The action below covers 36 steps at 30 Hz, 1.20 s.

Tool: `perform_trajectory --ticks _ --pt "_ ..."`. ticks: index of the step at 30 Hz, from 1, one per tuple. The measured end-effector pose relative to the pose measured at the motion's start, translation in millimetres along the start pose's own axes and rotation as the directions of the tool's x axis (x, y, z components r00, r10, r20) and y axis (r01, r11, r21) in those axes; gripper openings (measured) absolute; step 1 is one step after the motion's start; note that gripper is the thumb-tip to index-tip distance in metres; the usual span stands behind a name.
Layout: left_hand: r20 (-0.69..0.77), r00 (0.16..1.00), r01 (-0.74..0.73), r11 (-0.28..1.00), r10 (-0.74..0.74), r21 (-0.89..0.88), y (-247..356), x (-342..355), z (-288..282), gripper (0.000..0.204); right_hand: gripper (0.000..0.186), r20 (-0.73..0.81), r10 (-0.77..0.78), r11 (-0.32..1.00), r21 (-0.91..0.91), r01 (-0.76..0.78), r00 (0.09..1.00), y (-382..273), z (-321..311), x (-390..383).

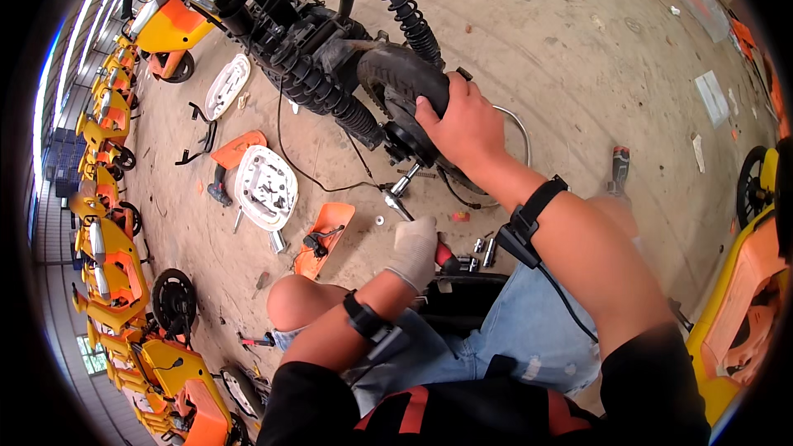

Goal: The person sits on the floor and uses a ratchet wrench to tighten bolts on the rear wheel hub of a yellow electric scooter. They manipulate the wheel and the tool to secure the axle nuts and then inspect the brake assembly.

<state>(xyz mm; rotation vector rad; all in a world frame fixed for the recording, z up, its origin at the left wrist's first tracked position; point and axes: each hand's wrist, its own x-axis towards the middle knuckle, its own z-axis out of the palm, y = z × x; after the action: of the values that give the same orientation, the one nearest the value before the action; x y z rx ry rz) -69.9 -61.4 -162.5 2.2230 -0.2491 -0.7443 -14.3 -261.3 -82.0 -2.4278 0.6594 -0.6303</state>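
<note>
My left hand [415,249], in a pale work glove, is closed around a ratchet wrench [400,205]. The red and black end of its handle [447,258] sticks out past the glove. A shiny socket extension runs from the wrench head up to the hub [410,142] of a wheel. My bare right hand [467,125] grips the top of the black tyre [405,70], thumb on one side and fingers over the tread. That wheel belongs to a stripped black scooter frame [285,49] with two coil-spring shock absorbers [405,12]. A thin cable hangs beside the hub.
Several metal sockets [489,253] lie by my knee. On the concrete are orange panels [324,239], a white tray of small parts [266,188], a cordless drill [219,187] and a loose wheel [174,301]. Yellow scooters [107,231] line the left; another yellow body [735,322] stands at right.
</note>
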Motion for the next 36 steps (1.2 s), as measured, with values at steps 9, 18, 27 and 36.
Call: perform_trajectory --ticks 9,18,27,36 --pt "0.029 0.831 0.445 0.632 -0.555 -0.634 40 -15 4 0.016 0.054 -0.022 -0.019 1.000 0.019 0.020 1.000 -3 1 1" --pt "0.340 0.857 0.490 0.406 -0.388 -0.771 53 4 -35 0.015 0.059 0.058 0.060 0.996 0.062 -0.063 0.997 2 -3 -2" --pt "0.535 0.730 0.636 0.138 -0.424 -0.759 52 20 -46 0.016 0.060 -0.001 0.005 0.995 0.098 -0.005 1.000 15 -2 -4" --pt "0.246 0.793 0.513 0.393 -0.557 -0.763 45 0 -14 0.020 0.057 0.057 0.034 0.993 0.112 -0.040 0.998 8 -5 0"
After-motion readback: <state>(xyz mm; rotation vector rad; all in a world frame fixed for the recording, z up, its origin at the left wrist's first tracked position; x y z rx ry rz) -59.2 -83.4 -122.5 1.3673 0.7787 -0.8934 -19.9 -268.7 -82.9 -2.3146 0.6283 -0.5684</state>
